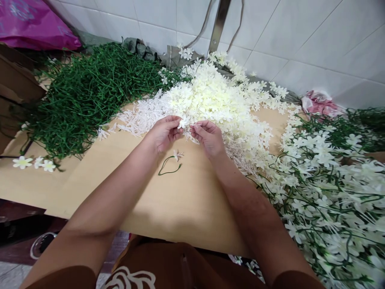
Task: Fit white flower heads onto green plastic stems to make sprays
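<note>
My left hand (167, 132) pinches a white artificial flower (182, 123) between thumb and fingertips. Just to its right, my right hand (209, 137) is closed in a pinch on a thin, pale piece too small to make out, close beside the flower. Below both hands, a bent green stem (164, 173) with a white stamen tuft (178, 154) lies on the cardboard surface (180, 200). Directly beyond the fingers spreads a heap of loose white flower heads (216, 94), with a pile of white stamens (144, 116) at its left.
Green stems (99, 88) form a large mound at the back left. Finished-looking flowers on stems (331, 192) crowd the right side. A few flower heads (36, 162) lie at far left. A pink bag (36, 28) and a tiled wall (288, 40) stand behind.
</note>
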A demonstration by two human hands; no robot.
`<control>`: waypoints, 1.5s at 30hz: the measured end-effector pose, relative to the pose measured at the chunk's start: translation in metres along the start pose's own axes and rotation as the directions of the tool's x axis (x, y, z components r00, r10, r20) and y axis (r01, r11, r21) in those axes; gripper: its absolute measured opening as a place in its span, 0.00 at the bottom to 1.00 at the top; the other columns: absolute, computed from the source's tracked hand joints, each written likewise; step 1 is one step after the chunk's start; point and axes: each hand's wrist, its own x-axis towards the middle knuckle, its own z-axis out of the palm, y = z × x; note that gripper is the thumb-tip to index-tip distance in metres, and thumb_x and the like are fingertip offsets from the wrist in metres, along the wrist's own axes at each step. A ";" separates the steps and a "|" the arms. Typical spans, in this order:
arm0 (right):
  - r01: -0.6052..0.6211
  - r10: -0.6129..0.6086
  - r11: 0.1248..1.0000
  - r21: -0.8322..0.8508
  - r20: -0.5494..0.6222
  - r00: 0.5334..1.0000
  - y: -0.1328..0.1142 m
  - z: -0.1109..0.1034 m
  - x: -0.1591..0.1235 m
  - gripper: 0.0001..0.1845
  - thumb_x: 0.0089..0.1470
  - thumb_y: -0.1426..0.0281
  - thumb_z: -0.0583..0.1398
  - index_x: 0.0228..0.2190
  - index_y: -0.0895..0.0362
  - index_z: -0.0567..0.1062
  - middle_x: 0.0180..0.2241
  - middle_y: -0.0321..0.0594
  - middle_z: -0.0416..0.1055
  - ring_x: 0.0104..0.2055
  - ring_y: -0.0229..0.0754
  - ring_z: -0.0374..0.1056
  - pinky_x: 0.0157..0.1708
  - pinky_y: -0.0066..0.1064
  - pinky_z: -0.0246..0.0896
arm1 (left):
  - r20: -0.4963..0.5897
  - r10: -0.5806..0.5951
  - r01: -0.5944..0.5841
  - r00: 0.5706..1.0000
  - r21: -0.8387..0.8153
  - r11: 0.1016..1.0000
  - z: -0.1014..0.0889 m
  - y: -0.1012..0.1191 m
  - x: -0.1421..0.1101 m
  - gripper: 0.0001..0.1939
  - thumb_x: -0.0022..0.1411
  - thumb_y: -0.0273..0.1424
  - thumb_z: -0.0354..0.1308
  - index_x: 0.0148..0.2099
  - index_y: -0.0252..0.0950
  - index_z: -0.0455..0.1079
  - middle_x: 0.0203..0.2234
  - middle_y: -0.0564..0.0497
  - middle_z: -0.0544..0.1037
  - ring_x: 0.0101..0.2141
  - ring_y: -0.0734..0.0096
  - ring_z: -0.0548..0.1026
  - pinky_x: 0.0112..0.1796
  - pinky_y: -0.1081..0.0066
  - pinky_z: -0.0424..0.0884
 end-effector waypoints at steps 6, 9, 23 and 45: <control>0.104 -0.101 0.992 -0.069 0.048 0.994 0.003 0.007 -0.003 0.18 0.35 0.60 0.73 0.25 0.54 0.74 0.24 0.29 0.73 0.26 0.30 0.68 0.32 0.26 0.68 | 0.155 -0.098 0.124 0.983 -0.168 0.978 0.006 -0.006 -0.005 0.08 0.55 0.16 0.49 0.30 0.32 0.64 0.16 0.55 0.68 0.16 0.83 0.64 0.21 0.82 0.62; 0.159 -0.152 0.980 -0.120 0.065 0.986 0.005 0.008 -0.003 0.18 0.37 0.58 0.71 0.25 0.54 0.73 0.25 0.30 0.74 0.28 0.32 0.70 0.34 0.29 0.69 | 0.173 -0.141 0.175 0.975 -0.199 0.964 0.009 -0.009 -0.005 0.09 0.57 0.18 0.48 0.26 0.32 0.63 0.15 0.54 0.66 0.16 0.82 0.64 0.21 0.81 0.63; 0.376 -0.355 0.896 -0.237 0.129 0.926 0.002 0.011 -0.005 0.20 0.43 0.52 0.67 0.27 0.54 0.72 0.35 0.35 0.71 0.33 0.35 0.70 0.38 0.34 0.73 | 0.297 -0.207 0.287 0.932 -0.257 0.923 0.007 -0.013 -0.003 0.08 0.57 0.20 0.48 0.27 0.29 0.65 0.15 0.54 0.64 0.15 0.81 0.63 0.18 0.80 0.62; 0.536 -0.492 0.708 -0.461 0.223 0.842 0.007 0.010 -0.008 0.11 0.53 0.60 0.63 0.27 0.53 0.72 0.35 0.39 0.69 0.40 0.38 0.69 0.41 0.34 0.70 | 0.018 0.024 -0.023 1.000 -0.063 0.998 0.014 -0.017 -0.007 0.10 0.56 0.21 0.57 0.25 0.34 0.61 0.13 0.58 0.64 0.15 0.83 0.61 0.17 0.82 0.53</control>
